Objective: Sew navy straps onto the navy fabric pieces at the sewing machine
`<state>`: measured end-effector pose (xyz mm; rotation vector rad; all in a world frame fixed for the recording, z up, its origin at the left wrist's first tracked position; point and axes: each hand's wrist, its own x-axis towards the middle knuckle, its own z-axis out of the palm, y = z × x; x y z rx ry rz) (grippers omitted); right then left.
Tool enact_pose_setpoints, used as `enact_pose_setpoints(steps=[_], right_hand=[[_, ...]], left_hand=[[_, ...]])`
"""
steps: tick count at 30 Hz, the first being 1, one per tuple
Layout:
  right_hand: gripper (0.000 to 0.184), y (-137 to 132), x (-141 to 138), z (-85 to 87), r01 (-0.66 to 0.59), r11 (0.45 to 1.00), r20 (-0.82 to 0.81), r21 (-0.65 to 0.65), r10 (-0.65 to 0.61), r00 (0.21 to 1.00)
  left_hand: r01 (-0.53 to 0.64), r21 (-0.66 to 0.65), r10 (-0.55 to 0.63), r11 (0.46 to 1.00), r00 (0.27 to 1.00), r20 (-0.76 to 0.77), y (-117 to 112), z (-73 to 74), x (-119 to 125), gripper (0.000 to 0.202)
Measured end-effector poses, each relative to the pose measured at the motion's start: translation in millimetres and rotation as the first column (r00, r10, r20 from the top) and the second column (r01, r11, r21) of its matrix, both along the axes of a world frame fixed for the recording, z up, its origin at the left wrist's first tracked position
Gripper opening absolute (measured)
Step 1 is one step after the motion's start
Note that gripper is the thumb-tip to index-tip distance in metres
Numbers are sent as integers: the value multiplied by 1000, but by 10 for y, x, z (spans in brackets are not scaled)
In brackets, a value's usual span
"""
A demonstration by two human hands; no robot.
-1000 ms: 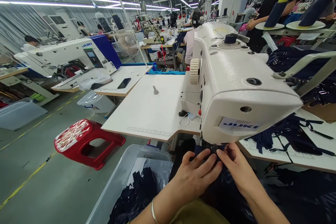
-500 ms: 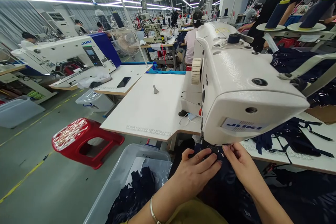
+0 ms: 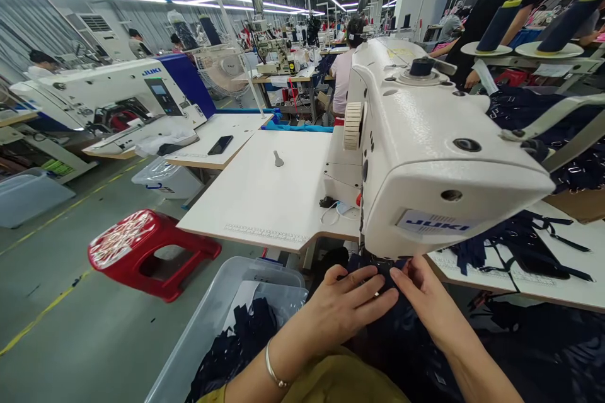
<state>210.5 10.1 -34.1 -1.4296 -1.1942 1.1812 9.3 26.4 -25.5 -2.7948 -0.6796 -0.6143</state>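
The person is apparently aligning navy-blue fabric (image 3: pixel 397 325) beneath the head of the white metal sewing machine (image 3: pixel 454 138); the next move calls for steady fingers, clear of the needle area. The left hand (image 3: pixel 338 312) lies on the fabric, fingers parted; the right hand (image 3: pixel 420 289) pinches it. Counted: one machine, two large navy thread cones (image 3: pixel 500 25) to its right, one red plastic stool (image 3: pixel 174 233) left of it

The left hand (image 3: pixel 343 307) partly hides navy fabric (image 3: pixel 405 320).
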Motion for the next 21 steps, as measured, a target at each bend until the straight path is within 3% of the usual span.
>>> enact_pose_setpoints(steps=[4, 10, 15, 18, 21], right_hand=[[29, -22, -74, 10, 57, 998, -19, -1, -57, 998], [25, 19, -26, -39, 129, 987, 36, 95, -133, 991], [23, 273, 127, -56, 110, 977, 192, 185, -146, 970], [26, 443, 154, -70, 24, 963, 384, 270, -131, 914], [25, 564, 154, -109, -6, 927, 460, 375, -181, 870]], left_hand=[[12, 67, -10, 998, 1000, -28, 17, -47, -19, 36], [9, 46, -10, 999, 1000, 23, 29, -51, -9, 35], [-116, 28, 114, 993, 992, 51, -46, -36, 110, 33], [-208, 40, 205, 977, 976, 70, -89, -59, 196, 33], [-274, 52, 268, 960, 959, 95, -104, -88, 261, 34]])
